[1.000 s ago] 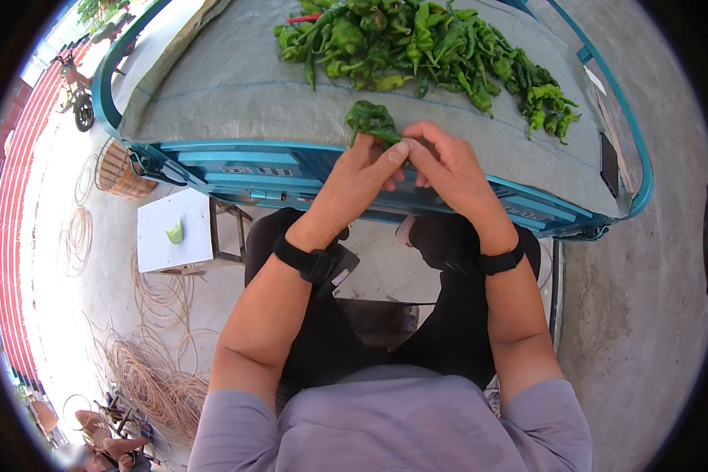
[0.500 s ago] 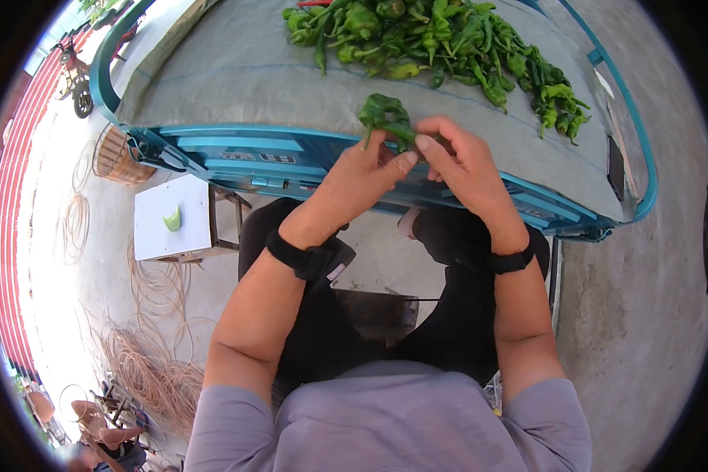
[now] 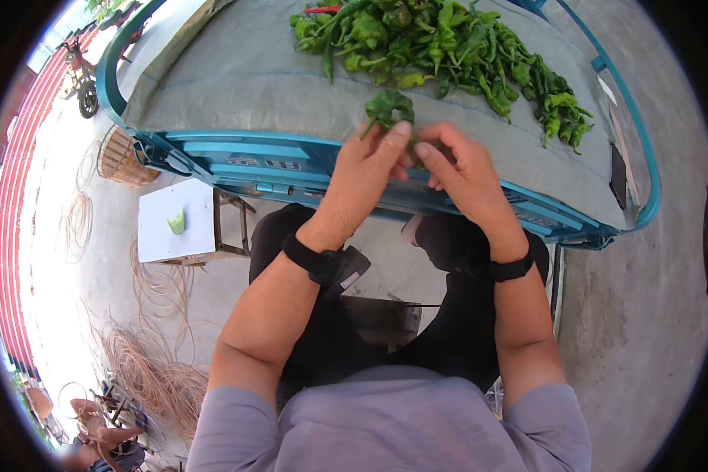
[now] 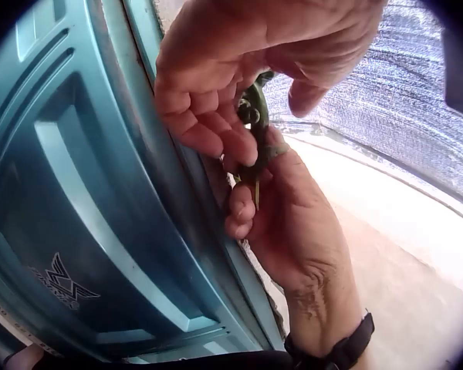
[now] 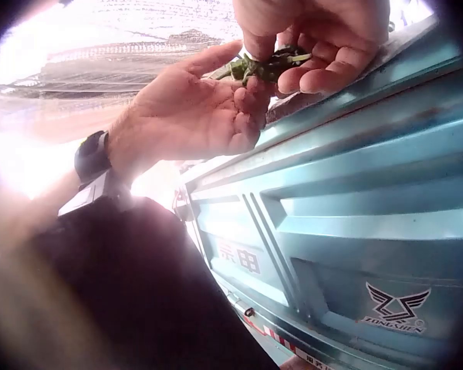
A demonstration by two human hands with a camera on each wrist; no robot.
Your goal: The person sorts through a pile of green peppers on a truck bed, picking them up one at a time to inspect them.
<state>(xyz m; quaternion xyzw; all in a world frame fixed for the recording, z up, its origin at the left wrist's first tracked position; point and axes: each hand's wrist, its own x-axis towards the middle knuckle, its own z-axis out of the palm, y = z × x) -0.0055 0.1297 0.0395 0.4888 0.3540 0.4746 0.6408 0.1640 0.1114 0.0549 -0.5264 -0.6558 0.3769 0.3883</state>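
Both hands are engaged on one green pepper [image 3: 389, 108], located at the near edge of a grey sheet [image 3: 236, 90], centre. Whether the pepper touches the sheet cannot be determined from the head view.

The left hand [image 3: 367, 169] holds the pepper, its thumb laid towards the right hand [image 3: 464, 169]. The right hand is narrow, thumb and fingers pinching the pepper's near end; the wrist views show a thin stem [image 4: 256, 193] there. The two hands are close together, fingertips nearly meeting. Each wrist carries a black band, left [image 3: 311, 256] and right [image 3: 511, 269].

On the sheet, beyond the hands and extending to the right, lies a heap of green peppers [image 3: 448, 43], with a red pepper [image 3: 322, 9] at its far left. A dark flat object [image 3: 617, 175] rests at the sheet's right edge. The sheet covers a blue vehicle bed, whose near panel [image 3: 315, 161] stands below the hands; it bears a winged emblem [image 5: 397, 304].

To the left of the person's knees stands a small white-topped table [image 3: 157, 244] with a pale green piece [image 3: 176, 222] on it. Farther left, a woven basket [image 3: 124, 160] stands on the ground. Nearer, on the left, lie loose coils of thin brown strands [image 3: 153, 370]. A motorcycle [image 3: 86, 86] stands at far left.
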